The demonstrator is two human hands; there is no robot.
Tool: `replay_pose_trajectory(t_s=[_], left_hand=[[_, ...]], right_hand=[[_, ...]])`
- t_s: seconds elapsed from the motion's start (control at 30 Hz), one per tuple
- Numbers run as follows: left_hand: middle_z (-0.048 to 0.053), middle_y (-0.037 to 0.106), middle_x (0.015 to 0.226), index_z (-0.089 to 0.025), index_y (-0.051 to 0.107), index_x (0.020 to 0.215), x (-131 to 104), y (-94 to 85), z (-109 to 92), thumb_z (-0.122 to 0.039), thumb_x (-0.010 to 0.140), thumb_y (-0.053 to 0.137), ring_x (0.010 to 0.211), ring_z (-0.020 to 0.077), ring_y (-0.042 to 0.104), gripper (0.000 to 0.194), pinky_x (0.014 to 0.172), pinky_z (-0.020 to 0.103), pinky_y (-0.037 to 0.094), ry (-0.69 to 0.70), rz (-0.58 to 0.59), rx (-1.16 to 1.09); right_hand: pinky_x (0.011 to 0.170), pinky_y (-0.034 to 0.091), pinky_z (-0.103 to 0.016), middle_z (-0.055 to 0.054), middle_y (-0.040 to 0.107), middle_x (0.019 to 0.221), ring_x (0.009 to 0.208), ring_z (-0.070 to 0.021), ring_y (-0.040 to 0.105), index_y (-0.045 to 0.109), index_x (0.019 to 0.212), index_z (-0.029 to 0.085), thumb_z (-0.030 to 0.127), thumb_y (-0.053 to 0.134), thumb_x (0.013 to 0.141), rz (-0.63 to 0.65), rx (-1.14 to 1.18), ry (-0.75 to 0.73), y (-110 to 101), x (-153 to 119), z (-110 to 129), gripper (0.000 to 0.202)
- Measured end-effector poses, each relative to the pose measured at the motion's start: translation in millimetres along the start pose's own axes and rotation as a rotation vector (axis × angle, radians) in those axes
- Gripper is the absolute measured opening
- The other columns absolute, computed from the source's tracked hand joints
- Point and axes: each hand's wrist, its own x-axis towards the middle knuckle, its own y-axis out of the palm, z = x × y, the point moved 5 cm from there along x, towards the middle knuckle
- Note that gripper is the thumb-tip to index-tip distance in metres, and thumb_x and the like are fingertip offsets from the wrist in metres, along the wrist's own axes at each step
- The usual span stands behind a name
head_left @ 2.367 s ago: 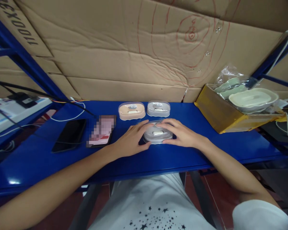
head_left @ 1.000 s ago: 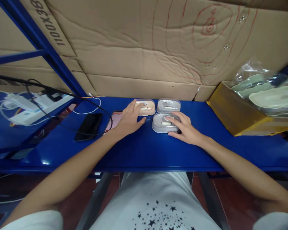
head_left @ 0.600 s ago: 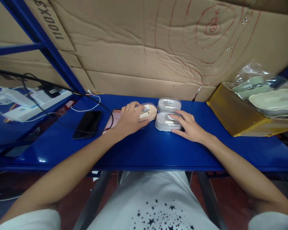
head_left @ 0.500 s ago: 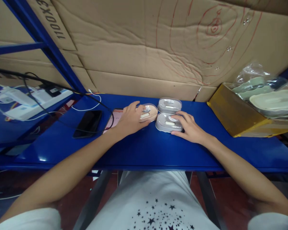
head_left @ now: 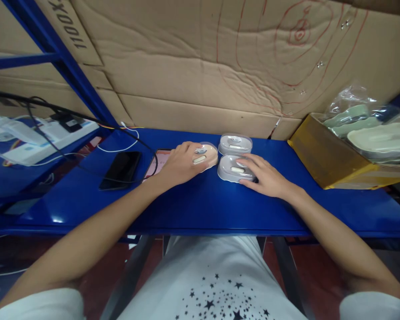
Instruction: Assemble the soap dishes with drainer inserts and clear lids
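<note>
Beside my left hand (head_left: 184,163) is a peach oval case with a clear cover (head_left: 210,155), a white bar and a round sticker on its top. The fingers and thumb of that hand close around its left side. My right hand (head_left: 266,176) grips the right end of a grey oval case with a clear cover (head_left: 227,168), thumb at the front and fingers over the top, partly covering its sticker. Directly behind it sits a second grey oval case (head_left: 235,145), untouched. All three cases rest on the blue tabletop (head_left: 216,209).
A phone with a pink lit screen (head_left: 160,159) lies under my left wrist, next to a dark phone (head_left: 120,170). Cables and a power strip (head_left: 50,142) are at left. At right, a cardboard box (head_left: 315,153) holds plastic-wrapped pale oval pieces. Cardboard (head_left: 173,80) lines the back.
The front grey case has shifted slightly to the right with my right hand. My left hand's fingers have drawn closer together at the peach case. The camera view has shifted a little.
</note>
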Motion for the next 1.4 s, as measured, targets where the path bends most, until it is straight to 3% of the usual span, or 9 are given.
replay_pose_trajectory(t_s=[0.17, 0.33, 0.43, 0.6, 0.83, 0.97, 1.2, 1.3, 1.4], left_hand=[[0.010, 0.064, 0.145, -0.027, 0.062, 0.135, 1, -8.3, 0, -0.058, 0.092, 0.070, 0.138, 0.0377, 0.058, 0.053, 0.118, 0.058, 0.044, -0.044, -0.037, -0.089], [0.012, 0.061, 0.150, -0.026, 0.060, 0.141, 3, -13.9, 13, -0.057, 0.094, 0.069, 0.139, 0.0395, 0.057, 0.057, 0.120, 0.059, 0.042, -0.097, -0.106, -0.049], [0.012, 0.063, 0.148, -0.024, 0.061, 0.143, 4, -5.0, 13, -0.063, 0.096, 0.065, 0.140, 0.0377, 0.058, 0.061, 0.119, 0.054, 0.045, -0.019, 0.019, -0.120], [0.010, 0.068, 0.143, -0.023, 0.059, 0.144, -7, 7.5, -12, -0.072, 0.097, 0.060, 0.129, 0.0321, 0.066, 0.068, 0.113, 0.045, 0.051, 0.192, 0.240, -0.334], [0.012, 0.060, 0.151, -0.024, 0.058, 0.143, -11, 2.4, -8, -0.058, 0.099, 0.065, 0.142, 0.0344, 0.056, 0.055, 0.122, 0.054, 0.042, 0.210, 0.008, -0.131], [0.014, 0.058, 0.151, -0.025, 0.056, 0.146, -11, 14.5, 2, -0.056, 0.100, 0.065, 0.142, 0.0348, 0.056, 0.056, 0.120, 0.054, 0.045, 0.209, 0.072, -0.072], [0.018, 0.034, 0.177, -0.025, 0.054, 0.156, -14, 18.4, -1, -0.049, 0.110, 0.051, 0.166, 0.0390, 0.028, 0.053, 0.131, 0.064, 0.024, 0.279, 0.156, 0.020], [0.016, 0.045, 0.170, -0.024, 0.060, 0.152, -17, 5.9, -16, -0.045, 0.114, 0.040, 0.159, 0.0340, 0.040, 0.048, 0.130, 0.058, 0.030, 0.358, 0.112, -0.076], [0.013, 0.063, 0.151, -0.025, 0.064, 0.146, -25, 0.0, -33, -0.051, 0.113, 0.044, 0.144, 0.0299, 0.056, 0.047, 0.125, 0.050, 0.039, 0.475, 0.196, -0.222]], right_hand=[[0.117, 0.044, -0.069, -0.019, 0.049, 0.164, 0.153, -0.0436, 0.048, 0.049, 0.157, 0.028, 0.055, 0.066, 0.100, 0.035, -0.094, 0.111, -27, -20, -27, 0.066], [0.119, 0.037, -0.071, -0.021, 0.047, 0.166, 0.151, -0.0473, 0.046, 0.052, 0.157, 0.026, 0.062, 0.060, 0.103, -0.131, -0.181, 0.160, -42, -19, -26, 0.065], [0.120, 0.037, -0.069, -0.019, 0.049, 0.165, 0.150, -0.0447, 0.048, 0.052, 0.158, 0.028, 0.054, 0.055, 0.108, -0.159, -0.127, 0.051, -33, -9, 0, 0.056], [0.120, 0.042, -0.060, -0.015, 0.057, 0.161, 0.148, -0.0367, 0.053, 0.055, 0.157, 0.028, 0.045, 0.056, 0.111, -0.080, -0.014, -0.167, -10, -1, 41, 0.050], [0.108, 0.050, -0.055, -0.013, 0.067, 0.147, 0.128, -0.0331, 0.065, 0.070, 0.142, 0.029, 0.051, 0.065, 0.106, 0.003, 0.072, -0.229, 6, -1, 42, 0.042], [0.109, 0.048, -0.055, -0.012, 0.071, 0.136, 0.128, -0.0348, 0.063, 0.077, 0.125, 0.028, 0.061, 0.077, 0.096, -0.005, 0.104, -0.249, 0, -1, 47, 0.044], [0.115, 0.044, -0.055, -0.010, 0.069, 0.148, 0.140, -0.0332, 0.057, 0.060, 0.155, 0.031, 0.059, 0.068, 0.103, 0.051, 0.144, -0.250, 6, 1, 58, 0.060], [0.116, 0.044, -0.056, -0.010, 0.067, 0.151, 0.143, -0.0336, 0.054, 0.061, 0.154, 0.031, 0.055, 0.063, 0.107, 0.065, 0.111, -0.253, 8, 0, 58, 0.053], [0.115, 0.044, -0.056, -0.012, 0.066, 0.151, 0.143, -0.0343, 0.054, 0.064, 0.152, 0.029, 0.053, 0.058, 0.109, 0.066, 0.079, -0.261, 7, -1, 58, 0.049]])
